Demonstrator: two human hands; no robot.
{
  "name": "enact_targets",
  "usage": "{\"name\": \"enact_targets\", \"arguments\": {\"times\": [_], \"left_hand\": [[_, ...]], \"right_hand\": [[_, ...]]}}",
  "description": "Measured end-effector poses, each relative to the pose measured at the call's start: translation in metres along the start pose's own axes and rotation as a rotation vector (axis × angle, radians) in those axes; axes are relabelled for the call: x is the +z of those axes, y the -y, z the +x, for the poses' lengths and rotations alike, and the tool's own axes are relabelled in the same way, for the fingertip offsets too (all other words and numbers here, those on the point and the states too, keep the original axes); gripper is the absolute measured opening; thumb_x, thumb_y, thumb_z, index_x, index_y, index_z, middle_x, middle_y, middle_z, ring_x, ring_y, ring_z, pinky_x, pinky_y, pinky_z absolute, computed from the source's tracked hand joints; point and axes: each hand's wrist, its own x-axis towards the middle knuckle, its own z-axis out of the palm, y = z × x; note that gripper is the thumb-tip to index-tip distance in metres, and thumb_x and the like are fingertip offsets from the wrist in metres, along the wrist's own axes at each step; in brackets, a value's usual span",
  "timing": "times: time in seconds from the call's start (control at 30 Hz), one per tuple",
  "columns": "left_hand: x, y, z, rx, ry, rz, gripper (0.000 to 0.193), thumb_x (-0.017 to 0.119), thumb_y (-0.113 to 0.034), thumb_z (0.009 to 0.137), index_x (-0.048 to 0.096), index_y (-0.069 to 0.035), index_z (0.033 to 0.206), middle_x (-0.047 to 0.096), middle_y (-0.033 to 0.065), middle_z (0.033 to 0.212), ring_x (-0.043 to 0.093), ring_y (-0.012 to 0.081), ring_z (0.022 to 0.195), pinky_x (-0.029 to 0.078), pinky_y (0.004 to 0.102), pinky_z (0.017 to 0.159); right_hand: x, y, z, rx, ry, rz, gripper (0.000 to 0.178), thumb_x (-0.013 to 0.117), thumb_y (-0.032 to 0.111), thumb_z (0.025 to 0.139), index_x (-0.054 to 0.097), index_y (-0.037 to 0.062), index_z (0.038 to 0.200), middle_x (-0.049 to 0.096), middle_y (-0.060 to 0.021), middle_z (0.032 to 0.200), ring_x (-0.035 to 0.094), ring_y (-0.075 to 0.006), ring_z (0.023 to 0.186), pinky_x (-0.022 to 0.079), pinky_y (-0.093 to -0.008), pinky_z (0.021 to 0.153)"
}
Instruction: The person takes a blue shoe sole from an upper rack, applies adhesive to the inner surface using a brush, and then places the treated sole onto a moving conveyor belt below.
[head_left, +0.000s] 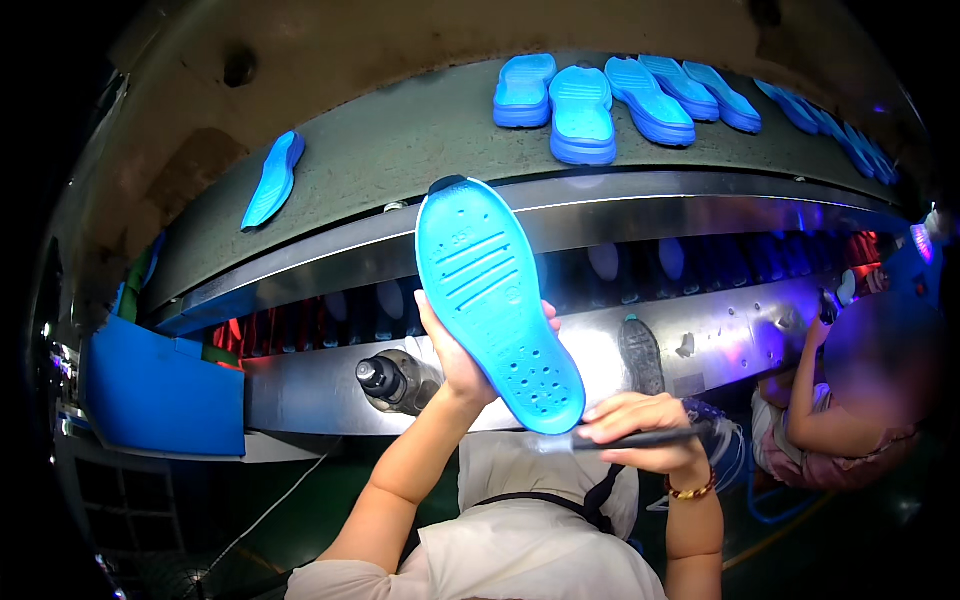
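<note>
A bright blue shoe sole (490, 280) is held up in front of me, its grooved and holed face toward me. My left hand (458, 355) is closed around it from beneath, with fingertips showing at its right edge. A dark patch lies at the sole's top end. In my right hand (640, 425) is a brush (650, 438) with a dark handle, gripped just below the sole's lower end. The brush's pale head reaches to the sole's lower edge; whether it touches cannot be made out.
Several blue soles (582, 115) lie on the dark conveyor belt (400, 150), and a single sole (275, 180) lies farther left. On the metal ledge (300, 395) stand a black-capped metal container (400, 382) and a dark sole (640, 355). Another person (850, 420) sits at right.
</note>
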Motion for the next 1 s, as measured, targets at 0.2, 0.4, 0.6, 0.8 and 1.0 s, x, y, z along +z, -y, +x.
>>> {"name": "enact_targets", "arguments": {"times": [0.2, 0.4, 0.6, 0.8, 1.0], "left_hand": [[0.014, 0.011, 0.0, -0.124, -0.078, -0.186, 0.092, 0.018, -0.073, 0.078, 0.025, 0.0, 0.133, 0.041, 0.0244, 0.124, 0.047, 0.0349, 0.11, 0.038, 0.0477, 0.093], [-0.019, 0.023, -0.019, -0.308, 0.128, -0.031, 0.065, 0.048, -0.035, 0.082, 0.028, 0.001, 0.132, 0.048, 0.0194, 0.12, 0.053, 0.0269, 0.105, 0.042, 0.0365, 0.091], [-0.014, 0.004, -0.007, -0.56, 0.294, 0.163, 0.058, 0.052, -0.027, 0.081, 0.036, 0.004, 0.128, 0.05, 0.0192, 0.118, 0.053, 0.0233, 0.103, 0.042, 0.0324, 0.09], [-0.003, 0.001, -0.01, -0.818, 0.224, 0.285, 0.062, 0.052, -0.026, 0.079, 0.034, 0.006, 0.129, 0.047, 0.0194, 0.123, 0.05, 0.026, 0.109, 0.036, 0.0343, 0.096], [0.007, -0.011, -0.007, -0.918, 0.33, 0.409, 0.069, 0.054, -0.032, 0.077, 0.032, 0.002, 0.132, 0.041, 0.0186, 0.129, 0.046, 0.0255, 0.112, 0.034, 0.035, 0.097]], "right_hand": [[0.016, -0.027, -0.007, 0.1, -0.506, 0.403, 0.021, 0.06, -0.006, 0.072, 0.059, -0.0063, 0.093, 0.062, -0.0184, 0.094, 0.06, -0.0218, 0.089, 0.046, -0.0308, 0.083], [0.032, 0.003, -0.002, 0.191, -0.215, -0.194, 0.02, 0.066, -0.003, 0.072, 0.063, -0.0028, 0.091, 0.064, -0.0161, 0.095, 0.062, -0.0186, 0.087, 0.049, -0.0268, 0.077], [0.012, 0.023, 0.007, 0.08, 0.056, -0.429, 0.019, 0.069, 0.0, 0.068, 0.064, -0.0019, 0.086, 0.065, -0.0161, 0.09, 0.064, -0.0252, 0.086, 0.05, -0.0307, 0.077], [0.006, 0.042, 0.005, 0.142, 0.343, -0.456, 0.019, 0.068, -0.001, 0.068, 0.065, 0.001, 0.087, 0.065, -0.0139, 0.091, 0.065, -0.0237, 0.085, 0.051, -0.0282, 0.075], [-0.002, 0.049, 0.009, 0.139, 0.291, -0.605, 0.019, 0.068, -0.002, 0.067, 0.064, 0.0008, 0.086, 0.066, -0.0127, 0.09, 0.065, -0.0237, 0.084, 0.051, -0.0284, 0.076]]}}
